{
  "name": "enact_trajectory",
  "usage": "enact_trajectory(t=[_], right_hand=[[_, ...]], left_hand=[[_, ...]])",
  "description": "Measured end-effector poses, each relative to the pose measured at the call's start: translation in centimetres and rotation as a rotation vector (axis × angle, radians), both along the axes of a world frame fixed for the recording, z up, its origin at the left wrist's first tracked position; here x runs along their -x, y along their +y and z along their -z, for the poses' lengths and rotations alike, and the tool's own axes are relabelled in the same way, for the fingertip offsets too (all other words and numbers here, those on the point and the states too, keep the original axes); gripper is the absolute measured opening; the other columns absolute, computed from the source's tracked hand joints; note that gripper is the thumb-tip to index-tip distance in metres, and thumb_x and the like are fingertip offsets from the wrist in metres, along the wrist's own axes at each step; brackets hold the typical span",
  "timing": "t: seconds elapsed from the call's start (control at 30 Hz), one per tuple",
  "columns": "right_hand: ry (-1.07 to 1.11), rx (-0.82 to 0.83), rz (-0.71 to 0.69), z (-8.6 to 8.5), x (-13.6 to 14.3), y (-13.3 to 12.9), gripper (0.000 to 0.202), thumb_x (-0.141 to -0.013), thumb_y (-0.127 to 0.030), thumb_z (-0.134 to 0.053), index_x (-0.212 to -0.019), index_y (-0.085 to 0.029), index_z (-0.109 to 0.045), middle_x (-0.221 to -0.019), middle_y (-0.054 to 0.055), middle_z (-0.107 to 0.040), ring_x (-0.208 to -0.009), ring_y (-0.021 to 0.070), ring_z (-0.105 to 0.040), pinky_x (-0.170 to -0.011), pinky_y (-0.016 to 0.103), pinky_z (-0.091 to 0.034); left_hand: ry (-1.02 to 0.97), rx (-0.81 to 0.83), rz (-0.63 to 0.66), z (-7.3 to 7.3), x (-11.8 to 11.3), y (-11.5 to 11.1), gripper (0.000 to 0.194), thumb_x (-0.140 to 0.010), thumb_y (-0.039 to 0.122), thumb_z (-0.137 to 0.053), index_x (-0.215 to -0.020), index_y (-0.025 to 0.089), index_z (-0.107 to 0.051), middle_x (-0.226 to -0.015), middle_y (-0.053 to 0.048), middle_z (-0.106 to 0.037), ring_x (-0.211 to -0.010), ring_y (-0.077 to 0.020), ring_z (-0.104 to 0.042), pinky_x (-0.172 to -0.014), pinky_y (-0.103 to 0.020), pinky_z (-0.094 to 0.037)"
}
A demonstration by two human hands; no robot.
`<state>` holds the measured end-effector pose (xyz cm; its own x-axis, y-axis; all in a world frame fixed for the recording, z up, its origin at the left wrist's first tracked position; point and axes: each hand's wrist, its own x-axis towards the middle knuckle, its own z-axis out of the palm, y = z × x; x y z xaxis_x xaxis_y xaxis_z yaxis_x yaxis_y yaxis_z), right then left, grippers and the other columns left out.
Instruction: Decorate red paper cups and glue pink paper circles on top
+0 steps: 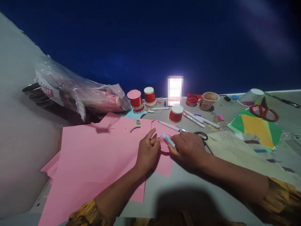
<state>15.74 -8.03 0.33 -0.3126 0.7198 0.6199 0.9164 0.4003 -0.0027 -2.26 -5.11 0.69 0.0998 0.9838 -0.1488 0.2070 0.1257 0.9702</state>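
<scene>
Pink paper sheets (98, 163) lie on the grey table. My left hand (148, 150) is over their right part, thumb raised and the other fingers curled at the edge of a small round pink piece (164, 147). In my right hand (188, 147) is a small white and blue tube (168, 140), its end over the round piece. Whether the left fingers pinch that piece or only press on it is hard to see. Beyond the hands lies a white marker (169, 126). Black-handled scissors (201, 135) are partly hidden behind my right hand.
Red paper cups (176, 115) stand at the back, one topped with a pink disc (134, 94). Several markers (194, 119) lie near them. A plastic bag (82, 94) is at the left; red scissors (264, 111) and a cloth (235, 147) are at the right.
</scene>
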Motion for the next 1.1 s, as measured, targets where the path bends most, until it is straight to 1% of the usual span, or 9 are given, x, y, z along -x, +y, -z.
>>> enact_trajectory(t=[0.07,0.23,0.3,0.4,0.5,0.6,0.7,0.93,1.1], right_hand=[[0.002,0.004,-0.042,0.02,-0.03,0.01,0.034,-0.102,-0.031,-0.061,-0.072,-0.018,-0.069,-0.059,0.004,-0.062,-0.06,0.0183,-0.049,-0.064,0.036,-0.022],[0.003,0.0,-0.1,-0.1,0.0,-0.02,0.034,-0.104,-0.03,-0.059,-0.075,-0.018,-0.071,-0.06,0.004,-0.064,-0.062,0.0188,-0.051,-0.065,0.035,-0.024],[0.0,-0.005,-0.091,-0.12,0.05,-0.01,0.035,-0.104,-0.03,-0.058,-0.073,-0.018,-0.07,-0.06,0.004,-0.063,-0.061,0.0189,-0.05,-0.065,0.036,-0.024],[-0.015,-0.016,-0.059,-0.15,0.07,0.04,0.036,-0.103,-0.03,-0.059,-0.071,-0.018,-0.069,-0.059,0.005,-0.062,-0.059,0.0188,-0.049,-0.064,0.036,-0.022],[-0.02,-0.015,-0.02,-0.25,-0.09,0.05,0.037,-0.102,-0.03,-0.059,-0.068,-0.019,-0.067,-0.057,0.005,-0.061,-0.056,0.0183,-0.047,-0.062,0.037,-0.02],[-0.008,-0.002,-0.005,-0.35,-0.3,-0.13,0.037,-0.102,-0.033,-0.06,-0.068,-0.019,-0.067,-0.057,0.004,-0.06,-0.055,0.0177,-0.046,-0.061,0.036,-0.018],[0.0,0.018,-0.033,-0.27,-0.3,-0.38,0.036,-0.102,-0.034,-0.06,-0.07,-0.019,-0.068,-0.058,0.004,-0.06,-0.055,0.0177,-0.046,-0.062,0.036,-0.019],[-0.023,0.017,-0.013,0.04,-0.18,-0.15,0.035,-0.101,-0.032,-0.059,-0.07,-0.018,-0.067,-0.06,0.005,-0.061,-0.057,0.0179,-0.045,-0.063,0.036,-0.017],[-0.007,0.027,-0.105,-0.15,-0.54,-0.02,0.033,-0.103,-0.027,-0.059,-0.073,-0.018,-0.066,-0.062,0.004,-0.061,-0.062,0.0181,-0.047,-0.064,0.037,-0.02]], left_hand=[[-0.032,0.027,0.016,-0.04,0.12,0.19,0.075,-0.08,0.017,-0.07,-0.152,0.005,-0.053,-0.051,0.007,-0.061,-0.112,-0.0299,-0.074,-0.118,-0.049,-0.043],[-0.088,0.107,0.046,0.23,0.46,0.7,0.081,-0.078,0.017,-0.07,-0.156,0.006,-0.049,-0.053,0.009,-0.061,-0.094,-0.028,-0.077,-0.117,-0.052,-0.042],[-0.068,0.101,0.03,0.32,0.43,0.73,0.078,-0.078,0.017,-0.069,-0.153,0.004,-0.051,-0.052,0.007,-0.061,-0.105,-0.0304,-0.076,-0.118,-0.05,-0.042],[-0.041,0.072,0.009,0.31,0.26,0.62,0.071,-0.08,0.016,-0.068,-0.148,0.002,-0.056,-0.051,0.003,-0.063,-0.129,-0.0333,-0.069,-0.119,-0.049,-0.041],[-0.012,0.054,0.006,0.26,0.2,0.54,0.07,-0.08,0.012,-0.066,-0.148,0.001,-0.055,-0.052,0.001,-0.067,-0.134,-0.0344,-0.066,-0.119,-0.05,-0.04],[0.03,0.033,-0.001,0.3,0.3,0.6,0.071,-0.08,0.011,-0.065,-0.15,0.001,-0.054,-0.056,-0.001,-0.071,-0.135,-0.0342,-0.066,-0.119,-0.049,-0.041],[0.053,0.017,0.0,0.36,0.32,0.66,0.068,-0.085,0.017,-0.066,-0.15,0.001,-0.054,-0.061,-0.004,-0.075,-0.134,-0.0331,-0.067,-0.12,-0.048,-0.041],[-0.015,0.043,-0.02,0.35,-0.01,0.31,0.067,-0.086,0.022,-0.069,-0.148,-0.001,-0.056,-0.06,-0.003,-0.074,-0.13,-0.0335,-0.069,-0.118,-0.049,-0.044],[-0.042,0.015,0.003,0.06,0.32,0.33,0.072,-0.082,0.017,-0.069,-0.152,0.007,-0.054,-0.06,0.002,-0.074,-0.125,-0.0311,-0.071,-0.12,-0.051,-0.042]])
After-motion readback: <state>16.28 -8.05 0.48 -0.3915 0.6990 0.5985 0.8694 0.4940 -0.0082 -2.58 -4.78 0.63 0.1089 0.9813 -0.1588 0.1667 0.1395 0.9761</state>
